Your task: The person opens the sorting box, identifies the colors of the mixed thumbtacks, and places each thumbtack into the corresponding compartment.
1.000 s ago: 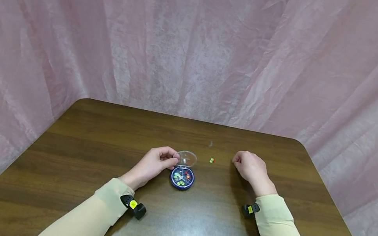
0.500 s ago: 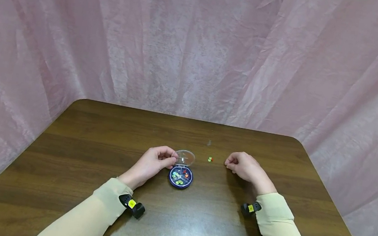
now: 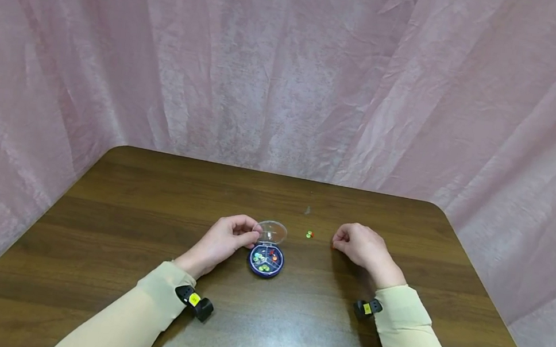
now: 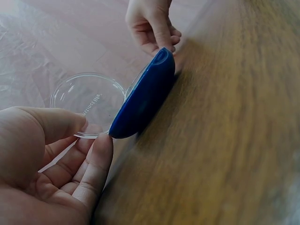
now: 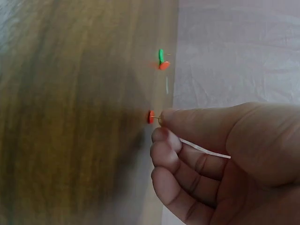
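A round blue case with three compartments stands open on the table, several green, yellow-green and red-orange thumbtacks inside. My left hand pinches the edge of its clear hinged lid between thumb and fingers. To the right of the case my right hand is low over the table with curled fingers. An orange thumbtack is at its thumb and index fingertips, which pinch the pin with the flat head toward the tabletop. In the left wrist view the case's blue underside hides the compartments.
Between the case and my right hand lies a small group of loose green and red thumbtacks. A small pale mark shows farther back on the brown wooden table. Pink curtains hang beyond its far edge.
My right hand has moved left toward the loose thumbtacks, and an orange thumbtack now shows below its fingertips. My left hand keeps its hold on the lid.
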`<action>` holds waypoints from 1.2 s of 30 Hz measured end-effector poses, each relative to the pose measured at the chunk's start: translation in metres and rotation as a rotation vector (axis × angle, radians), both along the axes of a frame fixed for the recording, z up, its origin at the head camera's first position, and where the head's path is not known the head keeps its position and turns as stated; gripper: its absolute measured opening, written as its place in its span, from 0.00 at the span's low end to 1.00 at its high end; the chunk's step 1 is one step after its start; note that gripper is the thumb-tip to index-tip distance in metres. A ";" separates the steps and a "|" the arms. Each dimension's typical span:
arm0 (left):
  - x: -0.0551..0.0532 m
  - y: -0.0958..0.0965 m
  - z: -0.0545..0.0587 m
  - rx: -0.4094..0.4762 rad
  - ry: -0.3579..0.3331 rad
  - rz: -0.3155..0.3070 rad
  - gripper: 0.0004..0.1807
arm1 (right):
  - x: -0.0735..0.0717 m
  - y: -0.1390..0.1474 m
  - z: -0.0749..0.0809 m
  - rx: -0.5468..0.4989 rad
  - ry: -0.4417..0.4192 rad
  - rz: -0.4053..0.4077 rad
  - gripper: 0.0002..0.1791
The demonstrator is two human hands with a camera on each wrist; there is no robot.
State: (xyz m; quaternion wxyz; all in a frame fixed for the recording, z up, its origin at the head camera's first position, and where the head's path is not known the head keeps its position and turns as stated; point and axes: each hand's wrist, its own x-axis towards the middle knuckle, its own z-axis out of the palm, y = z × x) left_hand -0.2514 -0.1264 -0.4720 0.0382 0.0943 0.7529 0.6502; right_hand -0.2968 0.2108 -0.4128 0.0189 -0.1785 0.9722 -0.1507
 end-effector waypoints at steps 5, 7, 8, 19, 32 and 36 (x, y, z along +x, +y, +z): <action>0.000 0.000 -0.001 0.000 -0.006 -0.003 0.08 | -0.001 0.002 -0.003 0.014 0.010 0.009 0.07; 0.000 0.000 -0.001 -0.003 -0.008 -0.004 0.08 | -0.008 0.008 -0.012 -0.008 0.029 0.041 0.08; 0.001 0.000 -0.001 -0.004 -0.006 -0.004 0.08 | -0.008 0.009 -0.011 -0.010 0.024 0.044 0.08; 0.002 0.000 0.000 -0.005 -0.005 -0.011 0.09 | 0.009 -0.012 0.013 -0.226 -0.040 0.065 0.04; 0.002 0.001 0.002 0.019 0.007 -0.017 0.08 | 0.030 -0.040 0.035 -0.957 -0.485 0.207 0.03; 0.003 0.001 0.004 0.022 0.006 -0.015 0.08 | 0.038 -0.047 0.040 -1.237 -0.681 0.324 0.09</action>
